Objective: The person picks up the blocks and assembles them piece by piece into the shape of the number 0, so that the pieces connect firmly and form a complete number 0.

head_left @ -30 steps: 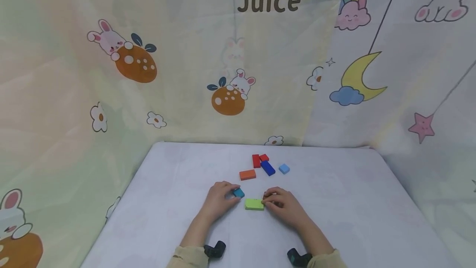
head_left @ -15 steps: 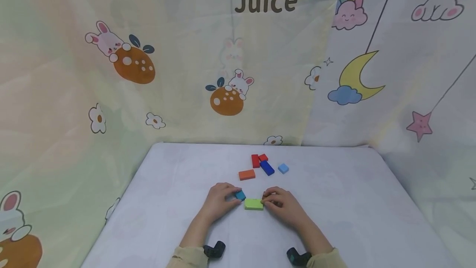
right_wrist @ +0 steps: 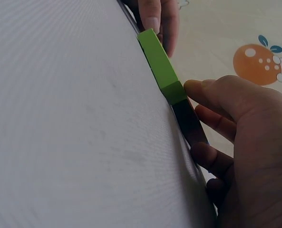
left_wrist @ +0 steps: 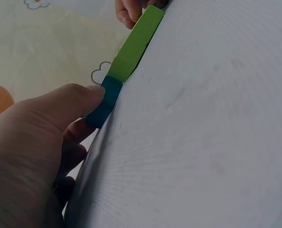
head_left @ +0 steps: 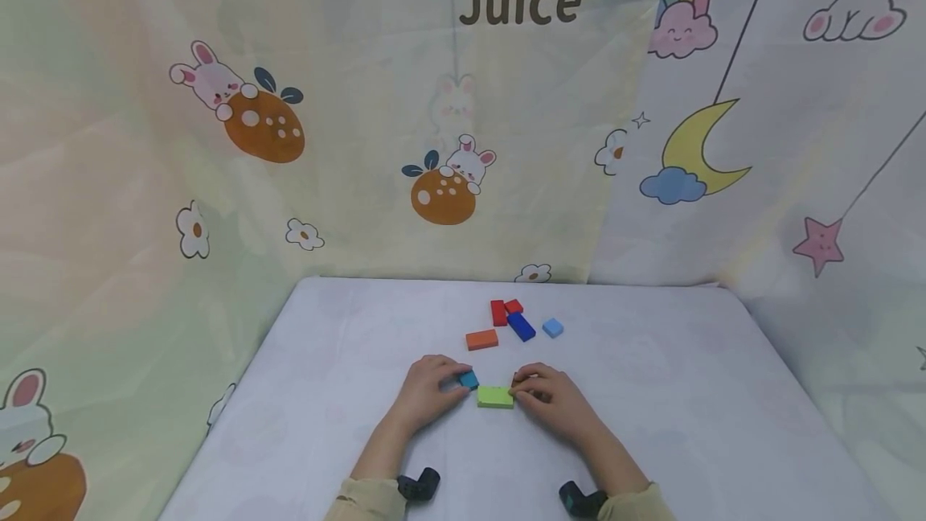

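My left hand [head_left: 432, 389] pinches a small teal-blue block [left_wrist: 105, 102] between thumb and fingers. In the left wrist view, that block's end meets the left end of a longer lime-green block [head_left: 495, 398], which lies on the white table. At the green block's other end is my right hand [head_left: 553, 400], thumb and index fingertips gripping its corner. The right wrist view shows a dark strip [right_wrist: 190, 119] beside the green block's end, among the right fingers; I cannot tell what it is.
Further back on the white table [head_left: 362, 328] lie an orange block [head_left: 481, 340], red blocks [head_left: 498, 313], a dark blue block [head_left: 521, 326] and a light blue block [head_left: 553, 328]. A patterned cloth [head_left: 362, 103] hangs behind.
My left hand has shifted the teal-blue block slightly right and nearer, closer to the green block, turning it a little. The right hand and the green block stay in place.
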`<state>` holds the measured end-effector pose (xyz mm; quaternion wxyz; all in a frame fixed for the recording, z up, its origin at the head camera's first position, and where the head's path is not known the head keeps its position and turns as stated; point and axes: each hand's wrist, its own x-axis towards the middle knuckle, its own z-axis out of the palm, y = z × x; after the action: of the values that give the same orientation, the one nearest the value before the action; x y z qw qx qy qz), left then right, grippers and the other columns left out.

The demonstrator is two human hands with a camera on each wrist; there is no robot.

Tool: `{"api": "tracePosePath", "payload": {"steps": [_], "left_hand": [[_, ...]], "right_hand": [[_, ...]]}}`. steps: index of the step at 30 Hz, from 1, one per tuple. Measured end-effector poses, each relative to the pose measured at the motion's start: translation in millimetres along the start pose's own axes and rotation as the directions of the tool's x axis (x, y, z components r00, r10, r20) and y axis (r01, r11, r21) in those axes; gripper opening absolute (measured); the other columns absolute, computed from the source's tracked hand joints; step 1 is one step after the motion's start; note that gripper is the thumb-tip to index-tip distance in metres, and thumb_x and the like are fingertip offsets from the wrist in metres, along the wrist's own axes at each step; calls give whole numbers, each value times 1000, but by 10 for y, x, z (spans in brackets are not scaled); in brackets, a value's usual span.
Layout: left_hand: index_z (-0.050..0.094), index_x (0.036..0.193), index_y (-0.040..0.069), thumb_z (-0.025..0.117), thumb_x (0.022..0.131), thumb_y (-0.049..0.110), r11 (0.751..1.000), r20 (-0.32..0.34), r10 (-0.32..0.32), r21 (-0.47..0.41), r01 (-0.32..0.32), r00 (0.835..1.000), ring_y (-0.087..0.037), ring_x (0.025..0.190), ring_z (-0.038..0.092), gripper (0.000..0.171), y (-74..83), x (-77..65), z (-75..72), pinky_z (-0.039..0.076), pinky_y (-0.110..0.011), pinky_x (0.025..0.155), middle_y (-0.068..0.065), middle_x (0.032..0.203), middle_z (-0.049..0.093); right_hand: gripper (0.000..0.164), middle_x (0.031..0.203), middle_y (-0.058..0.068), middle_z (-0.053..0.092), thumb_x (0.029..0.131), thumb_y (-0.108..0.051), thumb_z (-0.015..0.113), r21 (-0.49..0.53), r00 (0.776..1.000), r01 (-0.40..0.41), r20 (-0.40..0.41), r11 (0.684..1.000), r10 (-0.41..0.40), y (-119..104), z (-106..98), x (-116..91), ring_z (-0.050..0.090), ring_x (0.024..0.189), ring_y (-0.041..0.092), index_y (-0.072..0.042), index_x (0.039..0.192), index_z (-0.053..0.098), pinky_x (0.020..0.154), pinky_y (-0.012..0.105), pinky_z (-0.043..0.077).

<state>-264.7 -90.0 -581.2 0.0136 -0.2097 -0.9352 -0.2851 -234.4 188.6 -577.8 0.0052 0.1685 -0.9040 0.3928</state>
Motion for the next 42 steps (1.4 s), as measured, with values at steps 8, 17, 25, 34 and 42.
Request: {"api": "tracePosePath", "payload": {"steps": [8,17,25,34,42], "left_hand": [[66,124,40,70,89,41,1000,1,-6,-14,6,1000,-16,121,53,35,3,-1,-5,45,-47,105,11,118,64],[68,121,39,70,89,46,998,-15,24,-63,-25,1000,-12,118,50,33,29,-16,-5,46,-41,104,12,119,60],[72,113,37,70,89,46,990,4,101,-103,-100,995,-6,105,53,25,62,-25,0,50,-31,93,15,113,62],[73,107,41,72,89,41,986,-23,162,-44,-163,987,-6,99,51,18,67,-18,34,49,-28,88,14,109,59],[74,104,44,72,87,46,983,-28,177,-37,-178,984,-4,97,48,17,67,-24,55,47,-24,85,16,108,56]], "right_hand": [[17,113,-20,62,93,-27,68,-6,1000,17,-8,1000,-17,-4,-9,2,58,114,10,-43,96,74,102,49,46],[15,113,-20,62,93,-28,68,1,1000,8,0,1000,-8,-14,-2,-15,57,114,10,-41,96,74,103,49,46],[13,114,-19,63,94,-29,67,0,999,40,-6,999,-40,-19,-8,-16,59,114,11,-39,98,74,102,50,47],[15,114,-21,62,94,-29,67,-5,999,36,-9,999,-36,5,-3,2,58,114,9,-42,97,74,102,49,48],[18,113,-24,61,93,-27,68,1,1000,16,4,1000,-16,1,-5,8,57,115,6,-44,96,73,104,48,47]]}}
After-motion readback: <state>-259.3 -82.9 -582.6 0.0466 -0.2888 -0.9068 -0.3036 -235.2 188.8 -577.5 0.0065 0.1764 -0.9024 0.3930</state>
